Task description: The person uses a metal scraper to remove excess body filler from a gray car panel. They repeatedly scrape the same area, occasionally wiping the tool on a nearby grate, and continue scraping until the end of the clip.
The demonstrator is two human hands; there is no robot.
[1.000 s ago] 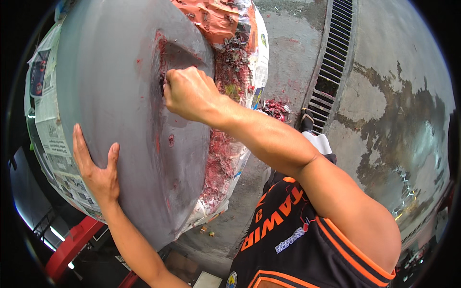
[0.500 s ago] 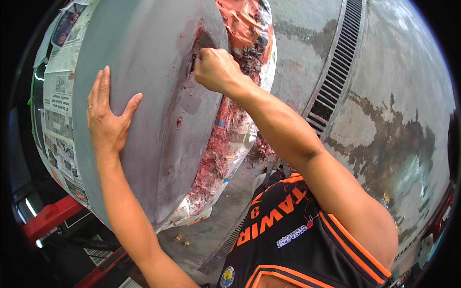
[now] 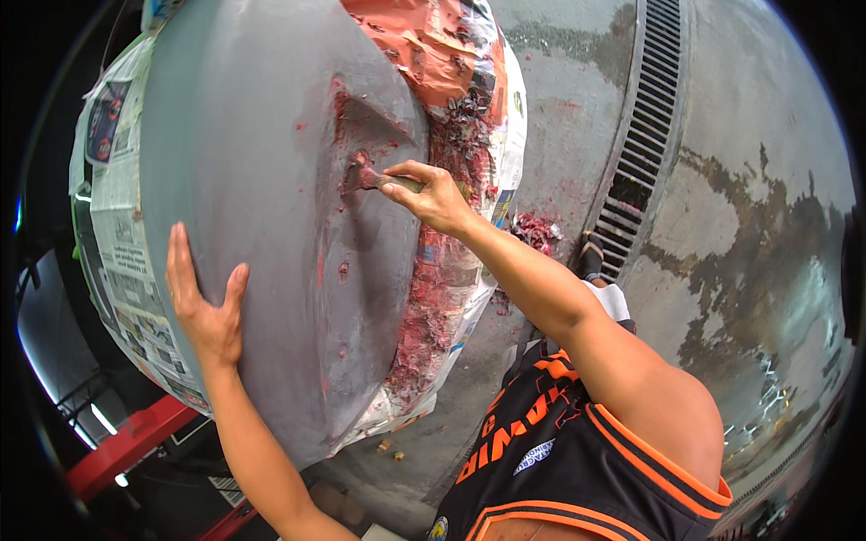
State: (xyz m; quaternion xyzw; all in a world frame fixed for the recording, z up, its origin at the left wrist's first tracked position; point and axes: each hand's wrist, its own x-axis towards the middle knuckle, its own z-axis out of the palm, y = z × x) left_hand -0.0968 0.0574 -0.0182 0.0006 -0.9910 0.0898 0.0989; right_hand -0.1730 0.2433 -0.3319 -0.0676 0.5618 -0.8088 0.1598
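A smooth grey vehicle body panel (image 3: pixel 253 180) curves across the left half. Fingers apart, my left hand (image 3: pixel 209 311) lies against its left side, near the newspaper masking. Between thumb and fingers, my right hand (image 3: pixel 428 194) grips the handle of a small scraper (image 3: pixel 363 173). The scraper's end is at a recess in the panel and has reddish residue on it. Around this recess the surface is rough, with red flecks and streaks. Just to the right, newspaper sheets (image 3: pixel 424 334) along the panel's edge bear a heap of red and dark scrapings.
A long metal drain grate (image 3: pixel 645 108) crosses the wet, stained concrete floor (image 3: pixel 559 90). Red scrapings (image 3: pixel 535 232) lie on the floor near a sandalled foot (image 3: pixel 591 255). More newspaper (image 3: pixel 131 252) masks the left side. A red metal beam (image 3: pixel 135 446) stands at lower left.
My right hand has moved down and slightly right from the upper recess; the scraper now shows plainly. My left hand has slid lower on the panel. The whole view has shifted a little.
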